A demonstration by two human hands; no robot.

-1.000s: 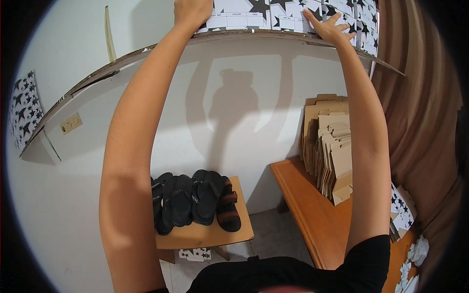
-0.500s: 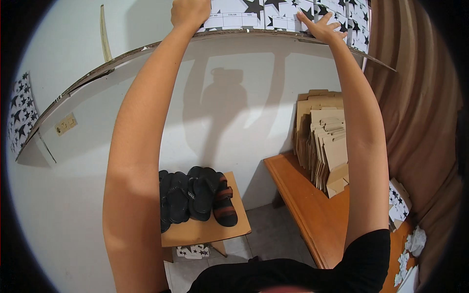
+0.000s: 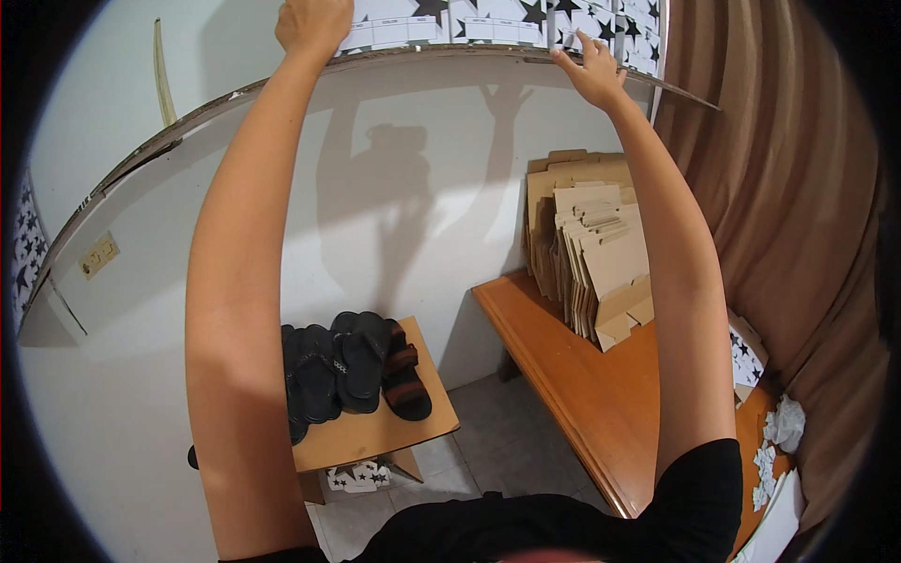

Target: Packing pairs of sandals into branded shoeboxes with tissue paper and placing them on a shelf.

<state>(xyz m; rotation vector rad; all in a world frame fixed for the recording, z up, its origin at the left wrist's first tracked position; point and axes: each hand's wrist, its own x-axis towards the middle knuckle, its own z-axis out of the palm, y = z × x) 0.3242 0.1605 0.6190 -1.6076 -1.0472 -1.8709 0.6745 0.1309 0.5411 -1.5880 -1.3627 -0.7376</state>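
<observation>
My left hand is at the end box, can't tell if clamped; right hand is by the shelf, fingers apart.

Boxes: white, printed with black stars, gridded label panels on two fronts | pose: side by side in a row, fronts outward along the shelf edge | leftmost box: left hand at its left end | right-hand boxes: right hand before them (contact unclear) | tops: cut off by the frame
</observation>
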